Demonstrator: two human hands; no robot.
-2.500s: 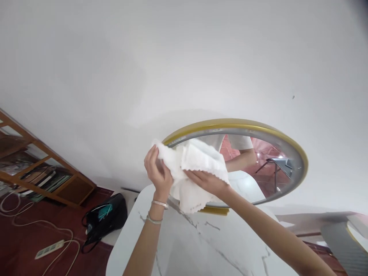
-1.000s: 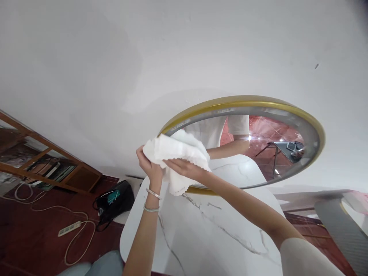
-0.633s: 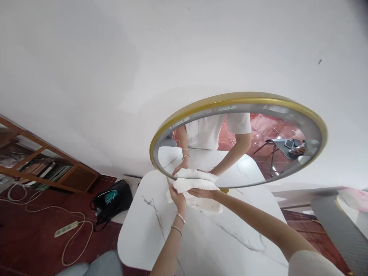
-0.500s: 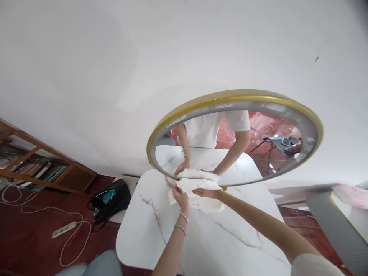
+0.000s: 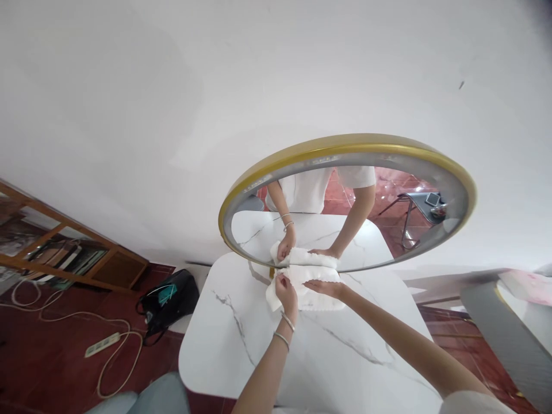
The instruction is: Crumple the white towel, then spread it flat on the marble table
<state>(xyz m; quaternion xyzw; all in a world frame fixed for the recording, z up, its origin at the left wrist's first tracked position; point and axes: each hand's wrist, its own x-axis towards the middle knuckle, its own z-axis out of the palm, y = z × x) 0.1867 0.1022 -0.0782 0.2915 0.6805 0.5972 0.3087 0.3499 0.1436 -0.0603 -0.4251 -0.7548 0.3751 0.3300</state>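
Cloth (image 5: 314,274), white and wavy-edged, lies in folds at the lower edge of the oval mirror (image 5: 345,204); its top fold meets the rim or sits just beside it, I cannot tell which. A looser layer hangs beneath, over the worktop (image 5: 345,374). The left hand (image 5: 287,293) pinches the left end, fingers curled, its grip clenched on the fabric. The right hand (image 5: 324,287) is flatter, fingers stretched under the top fold; whether that grip clasps or merely supports, I cannot tell.

To work well here, I judge, both hands should share a light, even pressure, gather the loose layer so that it does not drag, and spare the mirror any hard push, since its footing is mostly hidden.

Counted: one cloth, one mirror, one worktop, two hands, each repeated in the reflection, and two bracelets (image 5: 282,340) on the left wrist. Farther out on the left come one black bag (image 5: 172,307), one power strip (image 5: 102,345) on the red floor (image 5: 56,368), and one wooden bookcase (image 5: 125,270), its books (image 5: 66,255) too small to number. One pale wall (image 5: 129,115) rises behind.
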